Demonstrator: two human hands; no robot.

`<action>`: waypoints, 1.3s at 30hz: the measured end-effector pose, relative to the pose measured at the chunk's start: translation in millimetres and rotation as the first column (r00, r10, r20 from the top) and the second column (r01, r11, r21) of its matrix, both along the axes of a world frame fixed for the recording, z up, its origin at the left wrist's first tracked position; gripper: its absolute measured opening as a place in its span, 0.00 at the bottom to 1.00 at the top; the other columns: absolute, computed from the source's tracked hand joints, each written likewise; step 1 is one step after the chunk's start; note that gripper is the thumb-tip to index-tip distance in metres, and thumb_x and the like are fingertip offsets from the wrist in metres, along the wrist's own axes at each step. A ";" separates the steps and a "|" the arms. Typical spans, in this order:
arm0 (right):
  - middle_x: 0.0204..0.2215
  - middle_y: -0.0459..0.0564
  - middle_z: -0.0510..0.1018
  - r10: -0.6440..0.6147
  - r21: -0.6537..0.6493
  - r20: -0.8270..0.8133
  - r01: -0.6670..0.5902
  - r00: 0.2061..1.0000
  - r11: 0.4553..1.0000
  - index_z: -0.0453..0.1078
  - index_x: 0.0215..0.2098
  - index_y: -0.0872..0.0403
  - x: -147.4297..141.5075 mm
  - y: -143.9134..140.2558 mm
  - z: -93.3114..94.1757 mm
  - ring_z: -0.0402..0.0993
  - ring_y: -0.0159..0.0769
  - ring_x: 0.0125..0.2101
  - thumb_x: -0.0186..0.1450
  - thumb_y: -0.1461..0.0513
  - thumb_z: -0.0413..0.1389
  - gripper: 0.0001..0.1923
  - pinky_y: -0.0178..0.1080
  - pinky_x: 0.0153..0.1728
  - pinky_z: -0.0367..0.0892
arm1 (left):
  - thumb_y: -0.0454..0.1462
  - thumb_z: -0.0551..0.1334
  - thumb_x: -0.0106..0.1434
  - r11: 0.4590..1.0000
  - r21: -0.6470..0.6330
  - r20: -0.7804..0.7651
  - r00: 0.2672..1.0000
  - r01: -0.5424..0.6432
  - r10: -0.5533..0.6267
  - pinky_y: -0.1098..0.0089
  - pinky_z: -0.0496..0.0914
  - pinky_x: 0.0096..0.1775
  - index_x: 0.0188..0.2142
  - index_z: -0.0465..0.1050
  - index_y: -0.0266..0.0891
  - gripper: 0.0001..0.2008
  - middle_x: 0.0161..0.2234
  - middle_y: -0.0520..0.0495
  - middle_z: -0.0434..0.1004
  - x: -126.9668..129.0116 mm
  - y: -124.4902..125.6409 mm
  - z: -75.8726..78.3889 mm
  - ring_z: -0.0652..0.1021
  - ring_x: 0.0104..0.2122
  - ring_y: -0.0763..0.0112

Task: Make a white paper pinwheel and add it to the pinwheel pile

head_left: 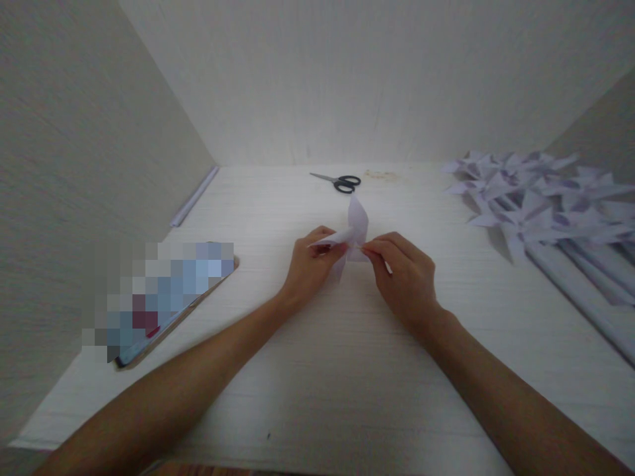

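Note:
A white paper pinwheel [358, 218] is held up between my two hands, over the middle of the table. My left hand [316, 259] grips it from the left, with thumb and fingers closed near its centre. From the right, my right hand [404, 274] pinches the paper by an edge or tip close to the middle. One blade points up and another reaches left over my left fingers. Whether anything small sits between the right fingertips, I cannot make out.
Black-handled scissors [342, 182] lie beyond my hands. Several finished paper pinwheels [530, 215] on rolled paper sticks [578, 291] are heaped at the right. At the left are a rolled paper stick [194, 197] and a phone [173, 304], partly blurred out. Walls [317, 79] enclose the table's back and sides.

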State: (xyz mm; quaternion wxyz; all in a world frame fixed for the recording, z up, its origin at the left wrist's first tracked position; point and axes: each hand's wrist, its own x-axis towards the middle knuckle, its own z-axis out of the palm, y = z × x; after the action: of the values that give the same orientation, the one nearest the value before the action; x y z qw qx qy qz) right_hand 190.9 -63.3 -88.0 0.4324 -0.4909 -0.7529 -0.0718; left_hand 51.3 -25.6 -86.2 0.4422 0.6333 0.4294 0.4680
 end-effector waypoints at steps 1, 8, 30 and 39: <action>0.24 0.49 0.72 0.003 0.004 0.004 -0.003 1.000 1.000 0.66 0.26 0.55 0.1 -0.1 0.0 0.68 0.32 0.27 0.61 0.66 0.47 0.09 0.35 0.30 0.65 | 0.34 0.59 0.49 1.000 0.004 -0.002 1.000 -0.001 0.001 0.75 0.60 0.25 0.22 0.69 0.35 0.04 0.22 0.53 0.65 0.0 0.2 -0.3 0.67 0.23 0.78; 0.24 0.50 0.72 0.011 0.024 0.003 -0.011 1.000 1.000 0.67 0.26 0.56 -0.3 -0.5 0.3 0.68 0.32 0.27 0.60 0.66 0.48 0.08 0.34 0.29 0.65 | 0.34 0.60 0.49 1.000 -0.013 0.023 1.000 -0.004 0.005 0.76 0.60 0.24 0.21 0.68 0.35 0.03 0.22 0.54 0.65 0.5 -0.9 1.6 0.66 0.22 0.79; 0.24 0.48 0.73 0.000 0.004 -0.052 0.000 0.999 1.000 0.66 0.26 0.55 -2.2 -0.3 0.8 0.68 0.31 0.26 0.60 0.66 0.49 0.07 0.34 0.27 0.65 | 0.34 0.57 0.51 0.994 0.102 -0.108 0.993 -0.040 0.051 0.77 0.63 0.25 0.23 0.68 0.36 0.03 0.24 0.52 0.68 0.7 -1.8 -0.9 0.69 0.24 0.78; 0.21 0.45 0.71 -0.116 -0.086 -0.101 0.108 0.988 0.990 0.64 0.23 0.54 -3.1 1.4 -0.3 0.66 0.29 0.21 0.56 0.65 0.53 0.04 0.33 0.23 0.61 | 0.35 0.57 0.51 0.998 0.052 -0.038 0.998 -0.038 0.040 0.77 0.62 0.23 0.23 0.66 0.36 0.04 0.23 0.53 0.66 0.2 -0.2 -4.9 0.69 0.23 0.78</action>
State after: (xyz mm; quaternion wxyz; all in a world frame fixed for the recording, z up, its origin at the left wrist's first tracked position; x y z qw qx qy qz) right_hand 187.7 -62.0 -88.4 0.4471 -0.5525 -0.7023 -0.0397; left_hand 51.4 -25.8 -91.0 0.4081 0.6450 0.4379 0.4749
